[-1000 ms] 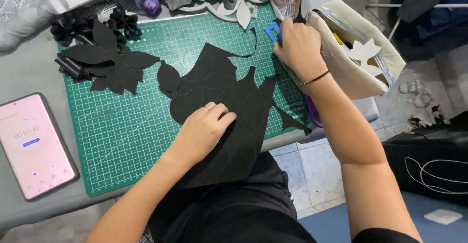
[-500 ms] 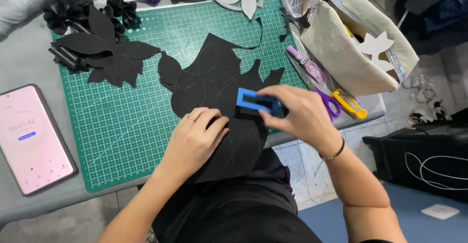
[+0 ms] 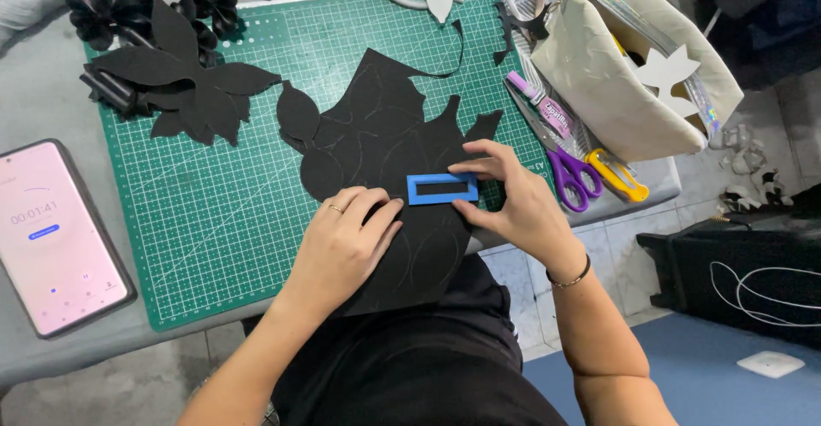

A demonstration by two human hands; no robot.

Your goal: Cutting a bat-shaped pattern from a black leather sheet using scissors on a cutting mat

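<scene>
Head view: looking straight down at two hands working on a black sheet over a green cutting mat.
Left hand: lies palm down on the black sheet, fingers curled and spread; it grasps nothing and seems to press the sheet flat so it cannot slide.
Right hand: pinches the blue rectangular frame by its right end between thumb and fingertips, holding it flat against the sheet, probably as a template lined up with the drawn marks.
Blue frame: a small open rectangle, the black showing through its window; it sits between the two hands, touching the left fingertips' side.
Black sheet: large and irregular, edges already cut into leaf-like scallops, faint curved pencil lines across it; its near part hangs off the counter edge toward the person's lap.
Green cutting mat: under the sheet, extending left of the left hand, its grid giving a firm cutting base.
Cut black leaf shapes: well beyond the left hand, set aside.
Purple scissors: just right of the right hand, within easy reach, beside a yellow-handled tool.
Cream pouch: beyond the right hand, open.
Phone: far left of the left hand, screen lit.
</scene>
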